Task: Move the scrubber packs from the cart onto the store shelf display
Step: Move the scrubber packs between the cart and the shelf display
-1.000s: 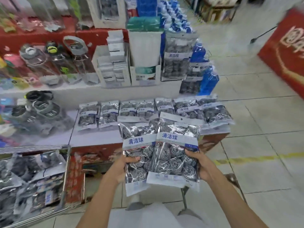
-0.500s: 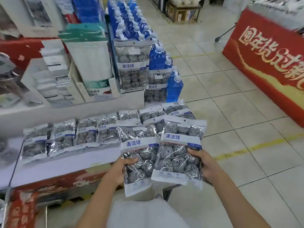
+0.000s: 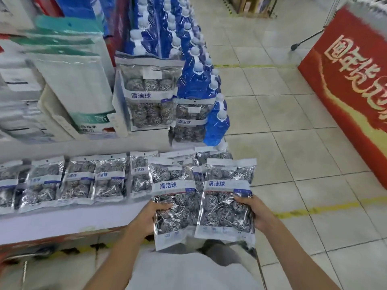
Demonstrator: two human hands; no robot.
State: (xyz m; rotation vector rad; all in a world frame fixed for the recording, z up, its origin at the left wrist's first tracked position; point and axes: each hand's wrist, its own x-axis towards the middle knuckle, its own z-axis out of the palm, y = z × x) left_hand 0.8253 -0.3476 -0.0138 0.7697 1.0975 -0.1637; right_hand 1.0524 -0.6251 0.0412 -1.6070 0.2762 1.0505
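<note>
I hold two clear scrubber packs full of steel wool balls, each with a white band and blue lettering. My left hand (image 3: pixel 149 214) grips the left scrubber pack (image 3: pixel 173 197) by its left edge. Beside it, the right scrubber pack (image 3: pixel 227 197) is gripped at its right edge by my right hand (image 3: pixel 256 213). Both packs hang over the front right end of the white shelf (image 3: pixel 69 220). A row of several scrubber packs (image 3: pixel 79 181) lies flat along the shelf. The cart is out of view.
Two upright boxes of scrubber packs (image 3: pixel 148 95) stand on the upper tier, with blue pouches (image 3: pixel 196 80) beside them and white cartons (image 3: pixel 69 88) to the left. A red banner stand (image 3: pixel 351 97) is across the tiled aisle on the right.
My view has swung right, so the cart at the lower left has left the frame. Both hands have carried the two packs toward the shelf's right end.
</note>
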